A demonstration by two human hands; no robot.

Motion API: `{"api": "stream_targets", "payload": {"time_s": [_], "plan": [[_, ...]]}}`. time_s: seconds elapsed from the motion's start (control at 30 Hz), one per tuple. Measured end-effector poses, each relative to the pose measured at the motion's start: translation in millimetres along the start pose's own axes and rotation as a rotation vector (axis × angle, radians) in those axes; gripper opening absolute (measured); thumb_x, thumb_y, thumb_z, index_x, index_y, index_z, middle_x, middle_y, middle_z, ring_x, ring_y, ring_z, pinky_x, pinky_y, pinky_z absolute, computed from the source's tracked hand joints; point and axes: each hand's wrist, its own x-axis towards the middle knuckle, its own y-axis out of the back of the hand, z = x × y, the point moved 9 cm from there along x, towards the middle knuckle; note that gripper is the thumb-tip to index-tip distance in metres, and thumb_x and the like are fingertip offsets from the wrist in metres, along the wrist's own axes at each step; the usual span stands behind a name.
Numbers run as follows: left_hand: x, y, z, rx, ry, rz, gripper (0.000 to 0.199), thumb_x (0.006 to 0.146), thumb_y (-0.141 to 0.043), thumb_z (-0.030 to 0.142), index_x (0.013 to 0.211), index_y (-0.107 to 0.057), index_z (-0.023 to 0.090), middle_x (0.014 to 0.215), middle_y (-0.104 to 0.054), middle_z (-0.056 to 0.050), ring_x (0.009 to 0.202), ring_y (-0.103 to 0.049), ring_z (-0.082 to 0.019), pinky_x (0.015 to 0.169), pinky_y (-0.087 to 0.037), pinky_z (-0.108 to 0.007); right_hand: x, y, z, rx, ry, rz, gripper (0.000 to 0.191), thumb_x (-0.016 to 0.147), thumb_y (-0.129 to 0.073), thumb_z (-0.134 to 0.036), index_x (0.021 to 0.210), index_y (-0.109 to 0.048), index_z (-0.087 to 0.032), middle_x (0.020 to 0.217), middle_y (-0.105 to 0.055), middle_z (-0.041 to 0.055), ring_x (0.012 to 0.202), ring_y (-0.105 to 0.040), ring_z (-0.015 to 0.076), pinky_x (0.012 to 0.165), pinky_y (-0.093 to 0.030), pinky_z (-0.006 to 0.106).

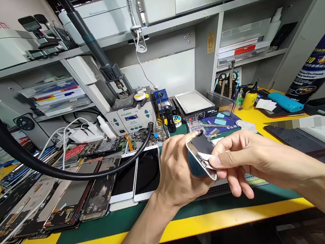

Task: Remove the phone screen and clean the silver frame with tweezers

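Note:
My left hand (175, 171) is wrapped round an opened smartphone (197, 168), held tilted above the bench. It has a dark blue back, a pale frame and a dark area inside, with small metal parts bared at the near end. Between thumb and forefinger, my right hand (239, 152) pinches a small white piece (211, 161) at that end. Whether this piece is fixed to the phone cannot be made out. The other fingers of my right hand hang loosely curled below.
On the left lie several stripped phone parts (71, 199) and white-framed phones (147, 172). A black hose (53, 171) loops from the hot-air station (132, 115). Behind my hands stand a heating plate (195, 102) and tweezers. A phone (309, 146) lies right, near a spray can (314, 65).

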Motion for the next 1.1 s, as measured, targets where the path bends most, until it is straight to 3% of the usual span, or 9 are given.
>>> {"api": "stream_targets", "payload": {"time_s": [0.33, 0.57, 0.7, 0.77, 0.93, 1.1], "plan": [[1.5, 1.0, 0.3, 0.059, -0.021, 0.001, 0.072, 0.073, -0.079, 0.048, 0.13, -0.051, 0.015, 0.117, -0.07, -0.016, 0.106, -0.066, -0.03, 0.096, -0.051, -0.047, -1.0, -0.6, 10.0, 0.129, -0.123, -0.055, 0.024, 0.08, -0.083, -0.031, 0.074, -0.075, -0.008, 0.062, -0.073, 0.0077, 0.049, -0.069, 0.0132, 0.05, -0.059, 0.019], [1.4, 2.8, 5.5, 0.122, -0.093, 0.012, 0.067, 0.079, -0.074, 0.047, 0.131, -0.049, 0.013, 0.124, -0.069, -0.019, 0.112, -0.064, -0.031, 0.1, -0.05, -0.049, -4.5, -1.0, 14.5, 0.183, -0.212, -0.034, 0.024, 0.078, -0.084, -0.028, 0.071, -0.074, -0.008, 0.058, -0.071, 0.006, 0.047, -0.068, 0.0117, 0.048, -0.057, 0.016], [2.4, 4.2, 7.6, 0.122, -0.11, 0.018, 0.065, 0.082, -0.072, 0.05, 0.131, -0.049, 0.014, 0.125, -0.069, -0.02, 0.113, -0.065, -0.031, 0.101, -0.049, -0.049, -7.7, -2.8, 17.7, 0.236, -0.241, -0.028, 0.022, 0.081, -0.082, -0.027, 0.077, -0.073, -0.007, 0.069, -0.072, 0.0055, 0.048, -0.068, 0.0107, 0.049, -0.056, 0.017], [2.9, 5.1, 8.7, 0.114, -0.118, 0.031, 0.064, 0.082, -0.072, 0.049, 0.13, -0.05, 0.013, 0.124, -0.069, -0.021, 0.112, -0.065, -0.031, 0.1, -0.05, -0.048, -8.4, -2.9, 18.1, 0.231, -0.241, -0.017, 0.023, 0.082, -0.081, -0.028, 0.076, -0.072, -0.007, 0.071, -0.072, 0.0053, 0.048, -0.067, 0.0105, 0.048, -0.057, 0.018], [2.7, 4.1, 8.6, 0.122, -0.115, 0.034, 0.064, 0.082, -0.072, 0.05, 0.13, -0.049, 0.015, 0.123, -0.07, -0.02, 0.111, -0.066, -0.031, 0.099, -0.05, -0.048, -6.3, -7.1, 12.6, 0.099, -0.161, -0.054, 0.036, 0.084, -0.079, -0.042, 0.071, -0.07, -0.009, 0.054, -0.069, 0.0067, 0.045, -0.067, 0.0125, 0.045, -0.055, 0.017], [1.6, 3.6, 8.5, 0.111, -0.125, 0.041, 0.066, 0.082, -0.071, 0.053, 0.132, -0.049, 0.015, 0.124, -0.069, -0.02, 0.112, -0.066, -0.032, 0.099, -0.05, -0.049, -6.6, -9.0, 9.1, 0.041, -0.09, -0.057, 0.037, 0.085, -0.077, -0.044, 0.071, -0.069, -0.011, 0.055, -0.071, 0.0077, 0.044, -0.067, 0.0126, 0.047, -0.055, 0.017]]}}
